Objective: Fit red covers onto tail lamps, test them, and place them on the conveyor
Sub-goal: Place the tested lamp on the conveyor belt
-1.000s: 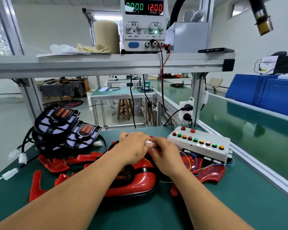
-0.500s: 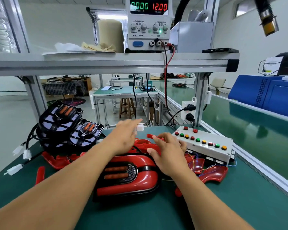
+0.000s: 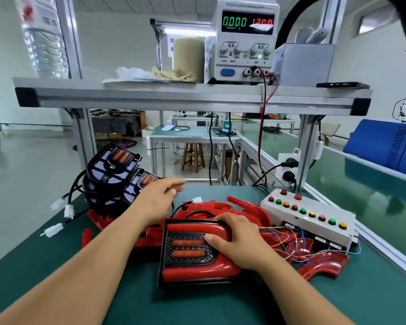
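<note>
A tail lamp (image 3: 190, 261) with its red cover fitted lies on the green mat in front of me, two orange strips showing in its black centre. My right hand (image 3: 237, 240) grips its upper right edge, thumb on the black centre. My left hand (image 3: 159, 200) hovers relaxed and holding nothing, reaching toward a stack of uncovered black tail lamps (image 3: 117, 174) at the back left. The lamp's white connector (image 3: 197, 200) lies loose behind it. Loose red covers (image 3: 244, 207) are piled behind and beside the lamp.
A white test box (image 3: 314, 221) with coloured buttons and thin wires sits at the right. A power supply (image 3: 246, 41) stands on the shelf above. The green conveyor (image 3: 373, 198) runs along the right. White plugs on black cables (image 3: 63, 207) trail at the left.
My hands came apart from the connector near the test box. My right hand dropped onto the covered lamp and gripped it. My left hand let the plug go and moved left toward the black lamps.
</note>
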{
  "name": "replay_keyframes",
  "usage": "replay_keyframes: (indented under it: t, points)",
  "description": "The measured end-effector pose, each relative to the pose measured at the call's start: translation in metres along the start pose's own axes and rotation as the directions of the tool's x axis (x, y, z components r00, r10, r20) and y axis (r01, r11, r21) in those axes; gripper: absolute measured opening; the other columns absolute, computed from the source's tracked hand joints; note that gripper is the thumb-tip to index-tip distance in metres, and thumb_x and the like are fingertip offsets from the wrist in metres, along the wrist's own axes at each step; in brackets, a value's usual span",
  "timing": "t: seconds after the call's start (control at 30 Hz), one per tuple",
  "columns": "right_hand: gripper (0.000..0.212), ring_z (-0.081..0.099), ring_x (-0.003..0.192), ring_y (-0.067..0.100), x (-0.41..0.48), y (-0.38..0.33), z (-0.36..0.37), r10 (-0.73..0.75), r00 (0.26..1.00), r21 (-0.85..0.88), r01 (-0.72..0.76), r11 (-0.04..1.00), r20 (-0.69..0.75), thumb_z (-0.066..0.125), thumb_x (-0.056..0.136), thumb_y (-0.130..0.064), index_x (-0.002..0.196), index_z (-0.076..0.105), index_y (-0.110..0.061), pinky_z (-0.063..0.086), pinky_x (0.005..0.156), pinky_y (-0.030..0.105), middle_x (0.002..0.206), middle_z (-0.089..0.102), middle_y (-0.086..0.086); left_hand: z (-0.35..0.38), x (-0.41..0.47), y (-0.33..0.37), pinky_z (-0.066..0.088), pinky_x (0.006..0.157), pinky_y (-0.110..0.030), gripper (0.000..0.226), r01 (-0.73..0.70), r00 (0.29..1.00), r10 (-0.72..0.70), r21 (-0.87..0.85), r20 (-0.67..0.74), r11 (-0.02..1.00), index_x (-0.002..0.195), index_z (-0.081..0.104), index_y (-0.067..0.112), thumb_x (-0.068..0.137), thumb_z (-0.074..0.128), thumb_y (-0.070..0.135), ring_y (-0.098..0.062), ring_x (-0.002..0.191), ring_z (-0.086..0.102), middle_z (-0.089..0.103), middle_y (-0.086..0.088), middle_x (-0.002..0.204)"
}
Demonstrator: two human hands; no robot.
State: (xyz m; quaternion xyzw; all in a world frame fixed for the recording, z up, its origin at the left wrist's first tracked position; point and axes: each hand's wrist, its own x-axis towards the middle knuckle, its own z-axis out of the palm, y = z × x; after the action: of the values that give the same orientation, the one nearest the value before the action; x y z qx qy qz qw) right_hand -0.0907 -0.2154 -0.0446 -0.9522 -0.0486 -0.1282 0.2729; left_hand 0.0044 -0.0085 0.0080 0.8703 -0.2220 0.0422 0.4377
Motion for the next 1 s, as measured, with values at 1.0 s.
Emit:
replay_keyframes:
  t: [1.0]
  points:
    - [0.036, 0.051, 0.104, -0.001, -0.009, -0.014, 0.005, -0.147, 0.941, 0.307, 0.244, 0.92, -0.306, 0.073, 0.073, -0.047, 0.101, 0.053, -0.039, 0.042, 0.091, 0.018, 0.108, 0.054, -0.015, -0.006, 0.006, -0.002, 0.055, 0.087, -0.04, 0.043, 0.445, 0.842, -0.142, -0.522, 0.52, 0.728, 0.13, 0.063, 0.012, 0.089, 0.059, 0.022, -0.028, 0.102, 0.07, 0.07, -0.015, 0.12]
